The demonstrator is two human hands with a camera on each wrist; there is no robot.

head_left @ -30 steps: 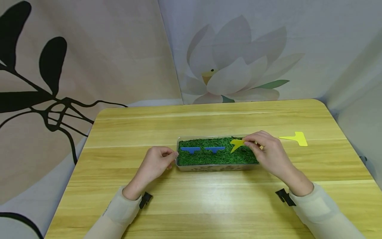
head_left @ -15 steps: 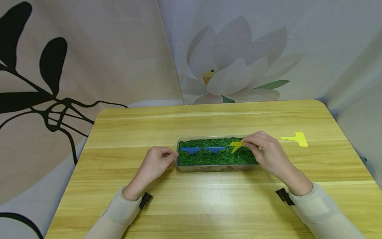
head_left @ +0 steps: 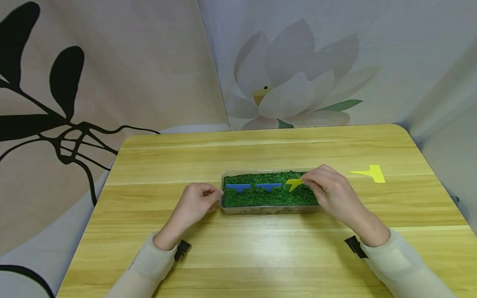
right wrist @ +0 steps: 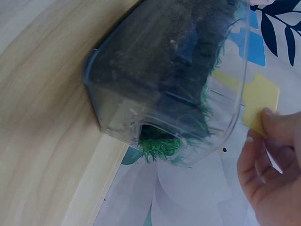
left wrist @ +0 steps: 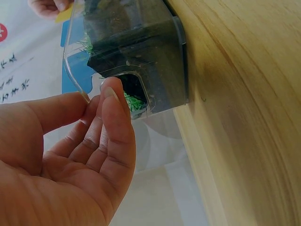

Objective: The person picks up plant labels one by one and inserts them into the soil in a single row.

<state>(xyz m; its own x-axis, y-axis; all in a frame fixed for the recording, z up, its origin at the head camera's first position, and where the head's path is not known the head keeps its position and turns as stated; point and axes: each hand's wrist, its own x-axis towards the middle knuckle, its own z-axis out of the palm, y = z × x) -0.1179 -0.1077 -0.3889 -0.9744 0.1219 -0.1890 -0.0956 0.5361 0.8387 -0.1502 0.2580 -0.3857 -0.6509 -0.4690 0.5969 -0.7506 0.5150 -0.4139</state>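
Note:
A clear plastic box (head_left: 270, 210) holds soil topped with green artificial grass (head_left: 261, 199). Two blue T-shaped plant labels, the left one (head_left: 238, 187) and another (head_left: 268, 187), stand in the grass side by side. My right hand (head_left: 333, 190) pinches a yellow T-shaped plant label (right wrist: 260, 100) between thumb and fingers, its stem pointing down at the grass to the right of the blue ones. At the box's left end, my left hand (head_left: 197, 202) pinches the rim, thumb and fingertips meeting there in the left wrist view.
Another yellow plant label (head_left: 374, 173) lies flat on the wooden table (head_left: 253, 256), right of the box. Behind the table hangs a curtain (head_left: 179, 74) printed with a flower and dark leaves.
My right hand has lowered the yellow plant label slightly and shifted it a little left, so its stem sinks further into the grass. The left hand has kept its place at the rim.

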